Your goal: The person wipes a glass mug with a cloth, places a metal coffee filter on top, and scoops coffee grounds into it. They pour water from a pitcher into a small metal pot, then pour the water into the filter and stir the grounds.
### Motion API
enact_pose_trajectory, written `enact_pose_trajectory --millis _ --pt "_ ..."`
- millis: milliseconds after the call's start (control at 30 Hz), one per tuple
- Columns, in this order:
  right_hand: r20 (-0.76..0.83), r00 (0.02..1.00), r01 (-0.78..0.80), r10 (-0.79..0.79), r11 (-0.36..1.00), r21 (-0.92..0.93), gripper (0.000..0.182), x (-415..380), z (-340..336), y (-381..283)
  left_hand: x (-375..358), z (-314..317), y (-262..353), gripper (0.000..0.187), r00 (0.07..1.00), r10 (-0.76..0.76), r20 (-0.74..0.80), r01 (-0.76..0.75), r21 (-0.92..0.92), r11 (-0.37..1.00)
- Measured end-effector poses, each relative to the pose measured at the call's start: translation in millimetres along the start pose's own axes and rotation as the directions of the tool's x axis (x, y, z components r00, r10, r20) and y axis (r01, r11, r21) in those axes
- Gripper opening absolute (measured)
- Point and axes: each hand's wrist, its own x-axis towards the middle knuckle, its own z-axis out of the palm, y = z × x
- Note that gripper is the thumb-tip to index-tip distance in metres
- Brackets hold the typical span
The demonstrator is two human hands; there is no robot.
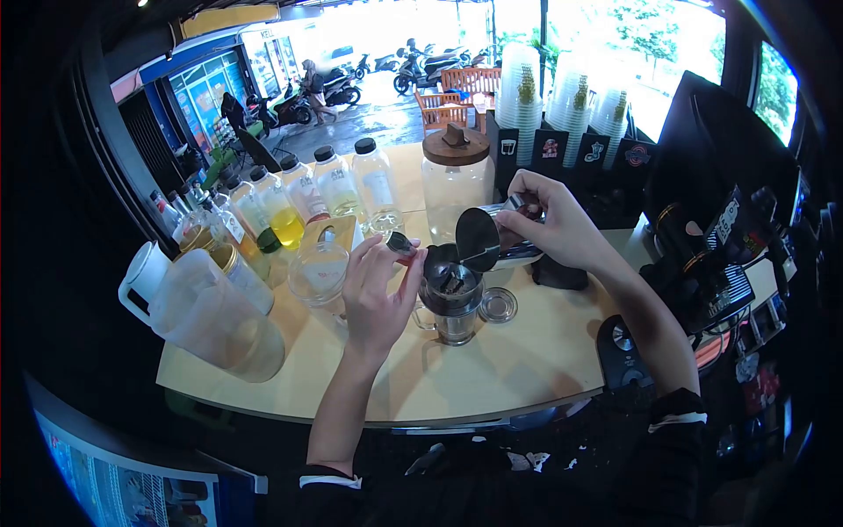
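In my right hand [558,220] is a shiny metal cup-like container [479,239], tipped on its side with its dark round mouth towards the left. Its mouth hangs over a dark dripper [452,288] that sits on a clear glass mug [456,328]. Dark bits lie inside the dripper. My left hand [379,285], fingers pinched, holds a small dark-ended object [400,245] at the dripper's left; its full shape is hidden. A round glass lid or dish [499,305] lies right of the mug. Left of my left hand stands a clear glass jug [319,274].
A big translucent pitcher [215,316] stands at the left. Several black-capped bottles [335,186] line the back left. A wooden-lidded jar [457,180] and stacked plastic cups [520,97] are behind. A black device with a dial [622,338] sits at the right edge.
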Motion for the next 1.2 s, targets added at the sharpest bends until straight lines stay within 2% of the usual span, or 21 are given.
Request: enact_pose_trajectory --millis 233,433,500,533,600,733,800,1000,1100,1200 --pt "0.018 0.999 -0.053 0.051 0.991 0.126 0.023 -11 0 -7 0 1 2 0.015 1.0 -0.01 0.001 0.01 -0.009 1.0" --pt "-0.011 0.999 -0.03 0.03 0.999 -0.019 0.022 -18 -9 -5 -3 5 -1 0.016 1.0 -0.016 -0.001 0.016 -0.035 0.999" --pt "-0.051 0.995 -0.071 0.083 0.977 0.202 0.022 -21 -8 9 -3 6 -1 0.016 1.0 -0.019 -0.003 0.019 -0.04 0.999" --pt "-0.053 0.995 -0.07 0.082 0.977 0.201 0.022 -23 -10 15 -3 7 -1 0.017 1.0 -0.023 -0.003 0.023 -0.045 0.999" --pt "-0.102 0.979 -0.13 0.174 0.931 0.34 0.021 -31 -13 27 -4 8 -1 0.017 1.0 -0.028 -0.009 0.027 -0.045 0.999" --pt "-0.197 0.945 -0.16 0.263 0.892 0.424 0.02 -56 -10 52 -6 10 -2 0.017 0.999 -0.024 -0.039 0.022 -0.05 0.998" --pt "-0.221 0.908 -0.18 0.356 0.808 0.561 0.017 -71 -1 79 -7 11 -2 0.017 0.998 -0.024 -0.05 0.021 -0.055 0.998" --pt "-0.23 0.827 -0.278 0.513 0.729 0.626 0.016 -114 24 134 -9 13 -5 0.017 0.995 0.047 -0.082 -0.048 -0.018 0.999" --pt "-0.292 0.815 -0.226 0.5 0.739 0.635 0.016 -122 37 158 -9 13 -3 0.017 0.997 0.032 -0.076 -0.033 -0.018 0.999" --pt "-0.275 0.807 -0.206 0.522 0.686 0.698 0.014 -126 45 167 -9 16 -4 0.017 0.994 0.056 -0.097 -0.058 -0.017 0.998"
